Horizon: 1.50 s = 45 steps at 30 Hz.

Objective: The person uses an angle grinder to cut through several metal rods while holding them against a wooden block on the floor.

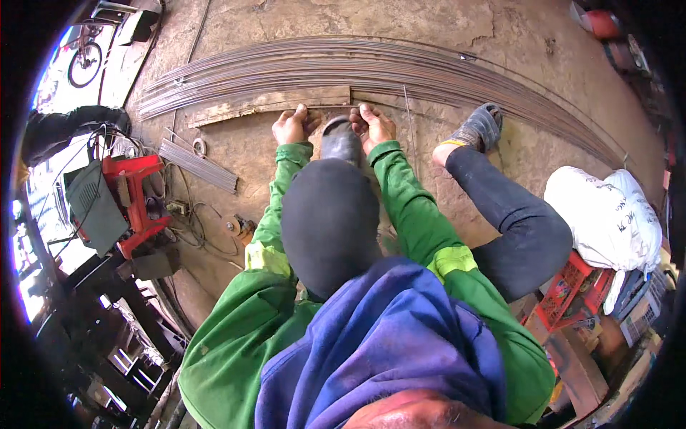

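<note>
I pinch a thin rod (332, 106) at the far middle, just past one shoe (341, 145). My left hand (290, 129) has its left part and my right hand (377, 130) its right part, fingers bent closed, maybe to keep it steady. I can't tell how hard they squeeze. A wood board (264, 104) lies close by. Farther off, long rods (307, 69) lie side by side, perhaps to stay tidy. Short rods (196, 166) lie left.

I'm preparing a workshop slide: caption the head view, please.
Left hand and right hand hold a thin rod by a board; long rods lie beyond.
</note>
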### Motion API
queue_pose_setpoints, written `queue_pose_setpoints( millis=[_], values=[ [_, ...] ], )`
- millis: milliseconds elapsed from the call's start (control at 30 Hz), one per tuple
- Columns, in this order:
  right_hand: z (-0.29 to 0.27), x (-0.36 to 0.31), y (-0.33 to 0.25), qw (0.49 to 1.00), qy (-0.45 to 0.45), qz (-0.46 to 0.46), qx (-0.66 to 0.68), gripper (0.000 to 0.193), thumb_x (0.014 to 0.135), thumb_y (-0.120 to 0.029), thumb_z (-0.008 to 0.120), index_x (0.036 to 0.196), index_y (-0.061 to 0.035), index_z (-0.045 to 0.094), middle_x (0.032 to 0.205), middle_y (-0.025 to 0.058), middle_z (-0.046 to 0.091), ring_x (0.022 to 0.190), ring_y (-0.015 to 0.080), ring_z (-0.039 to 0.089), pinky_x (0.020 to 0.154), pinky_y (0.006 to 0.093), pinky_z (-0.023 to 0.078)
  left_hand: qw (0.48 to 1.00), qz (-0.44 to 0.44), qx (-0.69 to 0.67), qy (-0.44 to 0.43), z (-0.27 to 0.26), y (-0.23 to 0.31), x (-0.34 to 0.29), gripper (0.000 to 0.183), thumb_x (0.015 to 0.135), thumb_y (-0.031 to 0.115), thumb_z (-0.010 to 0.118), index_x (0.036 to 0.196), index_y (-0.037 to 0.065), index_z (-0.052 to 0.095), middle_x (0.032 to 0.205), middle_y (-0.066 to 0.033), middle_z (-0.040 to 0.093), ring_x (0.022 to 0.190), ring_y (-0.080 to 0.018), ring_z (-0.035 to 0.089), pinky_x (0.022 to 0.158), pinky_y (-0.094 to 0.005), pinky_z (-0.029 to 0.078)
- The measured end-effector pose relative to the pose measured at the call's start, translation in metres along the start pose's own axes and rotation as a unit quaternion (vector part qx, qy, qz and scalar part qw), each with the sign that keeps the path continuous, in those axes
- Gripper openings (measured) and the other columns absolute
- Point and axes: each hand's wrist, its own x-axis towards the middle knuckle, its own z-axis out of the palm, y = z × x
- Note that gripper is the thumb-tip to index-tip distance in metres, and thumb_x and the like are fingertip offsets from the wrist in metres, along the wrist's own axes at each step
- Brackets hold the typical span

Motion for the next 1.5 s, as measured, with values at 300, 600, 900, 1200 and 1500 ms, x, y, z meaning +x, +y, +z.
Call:
queue_pose_setpoints(
  millis=[300,600,900,1200,1500],
  values=[
    [-0.019,0.048,0.026,0.997,0.057,-0.010,-0.055,0.013,0.087,-0.013,0.066,0.094,-0.0014,0.066,0.080,0.0090,0.068,0.066,0.0157,0.064,0.057,0.0274,0.049,0.670,0.430,0.598,-0.098,-0.011,-0.009,0.025,0.025,0.076,0.019,0.068,0.100,0.012,0.064,0.092,-0.0129,0.060,0.090,-0.0333,0.055,0.082,-0.0436,0.043],
    [-0.011,0.111,0.054,0.991,0.091,0.032,-0.091,0.014,0.087,-0.015,0.065,0.095,-0.0027,0.066,0.078,0.0058,0.067,0.062,0.0149,0.061,0.056,0.0273,0.048,0.626,0.441,0.597,-0.238,-0.015,-0.038,0.130,0.019,0.076,0.015,0.064,0.094,0.013,0.064,0.091,-0.0084,0.057,0.087,-0.0306,0.052,0.076,-0.0412,0.040],
    [-0.013,0.129,0.069,0.867,0.156,-0.203,-0.428,0.028,0.079,-0.018,0.074,0.099,-0.0017,0.063,0.077,0.0050,0.061,0.064,0.0116,0.055,0.059,0.0282,0.046,0.579,0.474,0.583,-0.316,-0.026,-0.046,0.169,0.029,0.068,0.011,0.062,0.097,0.011,0.058,0.093,-0.0093,0.053,0.089,-0.0321,0.049,0.076,-0.0429,0.040],
    [-0.040,0.101,0.108,0.855,0.122,-0.176,-0.472,0.035,0.081,-0.014,0.072,0.110,0.0019,0.064,0.104,0.0155,0.067,0.094,0.0212,0.063,0.087,0.0327,0.047,0.583,0.480,0.564,-0.335,-0.063,-0.052,0.160,0.030,0.071,0.009,0.057,0.101,0.012,0.058,0.112,-0.0098,0.056,0.102,-0.0323,0.053,0.086,-0.0429,0.040],
    [-0.054,0.085,0.120,0.907,0.084,-0.176,-0.374,0.029,0.082,-0.007,0.068,0.109,0.0005,0.064,0.100,0.0106,0.068,0.092,0.0174,0.063,0.084,0.0305,0.049,0.569,0.471,0.586,-0.334,-0.064,-0.055,0.162,0.032,0.069,0.004,0.053,0.100,0.010,0.057,0.108,-0.0083,0.057,0.096,-0.0308,0.055,0.083,-0.0414,0.041]
  ],
)
